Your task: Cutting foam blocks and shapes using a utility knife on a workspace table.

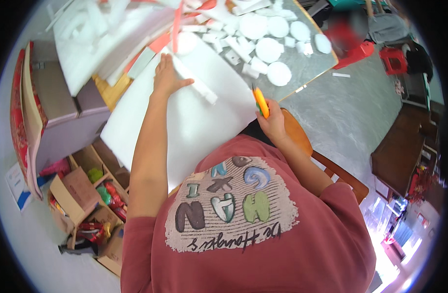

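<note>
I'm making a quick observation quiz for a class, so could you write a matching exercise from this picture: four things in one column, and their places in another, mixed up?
Things
1. Dark-tipped orange tool
2. Left hand
3. Round white discs
4. Cardboard boxes

Places
A. At the lower left of the picture
B. On the table, beyond the large white sheet
C. Over the large white sheet, thumb spread from the fingers
D. In the right hand

Right pairs: 1-D, 2-C, 3-B, 4-A
</note>
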The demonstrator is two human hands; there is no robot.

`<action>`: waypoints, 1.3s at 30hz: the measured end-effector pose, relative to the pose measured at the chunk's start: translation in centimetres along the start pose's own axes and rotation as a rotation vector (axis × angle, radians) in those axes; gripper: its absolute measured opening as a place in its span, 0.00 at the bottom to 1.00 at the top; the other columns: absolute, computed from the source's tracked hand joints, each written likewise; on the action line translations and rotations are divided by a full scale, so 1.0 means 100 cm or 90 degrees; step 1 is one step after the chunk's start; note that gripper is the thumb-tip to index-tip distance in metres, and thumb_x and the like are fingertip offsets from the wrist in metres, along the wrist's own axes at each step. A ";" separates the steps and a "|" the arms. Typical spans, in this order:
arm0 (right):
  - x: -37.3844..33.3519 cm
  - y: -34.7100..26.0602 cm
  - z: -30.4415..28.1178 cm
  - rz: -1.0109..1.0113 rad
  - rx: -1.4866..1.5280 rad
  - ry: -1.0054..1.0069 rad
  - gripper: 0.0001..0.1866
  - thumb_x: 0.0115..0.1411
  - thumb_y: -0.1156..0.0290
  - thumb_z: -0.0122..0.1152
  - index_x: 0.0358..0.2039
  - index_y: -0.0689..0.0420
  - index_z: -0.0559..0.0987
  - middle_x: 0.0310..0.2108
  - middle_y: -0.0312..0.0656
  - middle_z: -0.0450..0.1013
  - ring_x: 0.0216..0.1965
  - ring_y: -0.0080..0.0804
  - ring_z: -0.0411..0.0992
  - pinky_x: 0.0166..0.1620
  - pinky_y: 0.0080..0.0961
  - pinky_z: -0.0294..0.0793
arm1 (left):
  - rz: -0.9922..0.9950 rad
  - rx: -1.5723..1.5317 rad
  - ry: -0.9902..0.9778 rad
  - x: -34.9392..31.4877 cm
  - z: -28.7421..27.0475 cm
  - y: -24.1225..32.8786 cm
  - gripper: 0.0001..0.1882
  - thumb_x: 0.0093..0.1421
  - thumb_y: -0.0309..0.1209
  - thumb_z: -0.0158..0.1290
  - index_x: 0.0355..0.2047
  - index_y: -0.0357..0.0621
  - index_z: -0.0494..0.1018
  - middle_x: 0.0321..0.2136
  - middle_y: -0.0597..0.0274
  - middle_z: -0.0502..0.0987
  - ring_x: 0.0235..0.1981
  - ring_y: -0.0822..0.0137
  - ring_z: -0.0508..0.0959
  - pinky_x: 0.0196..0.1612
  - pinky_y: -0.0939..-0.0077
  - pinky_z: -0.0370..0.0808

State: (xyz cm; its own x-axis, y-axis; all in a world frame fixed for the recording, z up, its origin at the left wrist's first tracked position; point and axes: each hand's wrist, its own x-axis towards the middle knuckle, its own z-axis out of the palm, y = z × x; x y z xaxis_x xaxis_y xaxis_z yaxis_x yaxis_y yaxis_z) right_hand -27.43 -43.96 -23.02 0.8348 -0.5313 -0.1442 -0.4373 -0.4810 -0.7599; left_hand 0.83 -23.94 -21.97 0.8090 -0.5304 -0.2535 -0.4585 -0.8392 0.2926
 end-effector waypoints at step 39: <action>0.188 0.106 -0.154 -0.096 -0.228 -0.068 0.25 0.43 0.76 0.59 0.45 0.53 0.72 0.40 0.43 0.69 0.44 0.43 0.68 0.46 0.35 0.69 | -0.042 -0.439 -0.120 -0.011 -0.020 0.124 0.29 0.40 0.16 0.45 0.47 0.43 0.69 0.44 0.64 0.71 0.40 0.67 0.71 0.37 0.77 0.70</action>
State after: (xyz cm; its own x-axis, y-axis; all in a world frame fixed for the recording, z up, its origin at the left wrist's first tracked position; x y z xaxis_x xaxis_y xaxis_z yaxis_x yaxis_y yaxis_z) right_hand -21.48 -69.80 -24.09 0.9204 -0.3695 -0.1280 -0.3805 -0.7710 -0.5106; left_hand -4.96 -33.54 -16.21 0.7217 -0.5447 -0.4272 -0.0237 -0.6362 0.7711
